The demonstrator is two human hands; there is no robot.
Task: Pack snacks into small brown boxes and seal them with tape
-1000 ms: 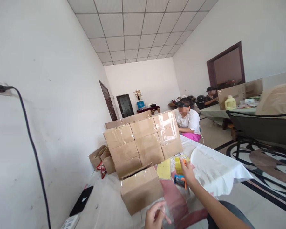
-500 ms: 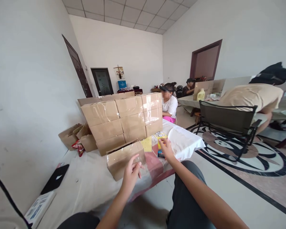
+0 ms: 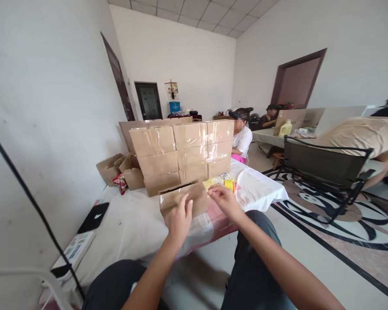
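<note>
A small cardboard box (image 3: 198, 199) with a dark gap along its top edge lies on the cloth-covered table in front of me. My left hand (image 3: 179, 218) rests against its near side, fingers stretched toward the top edge. At the box's right end, my right hand (image 3: 224, 201) has thumb and fingertips drawn together; whatever may be between them is too small to make out. Just behind that hand is a yellow packet (image 3: 229, 185), partly hidden. Behind the small box, a wall of taped cardboard boxes (image 3: 191, 159) stands stacked in rows.
Open cartons (image 3: 132, 172) and a red snack bag (image 3: 120, 184) sit at the left by the wall. A black item (image 3: 93, 216) and a white box (image 3: 76, 250) lie along the table's left edge. Other people sit beyond, one near a folding chair (image 3: 323, 168).
My right hand has moved left, from the yellow packet to the box's right end. My left hand has come up against the box. The view has turned slightly left.
</note>
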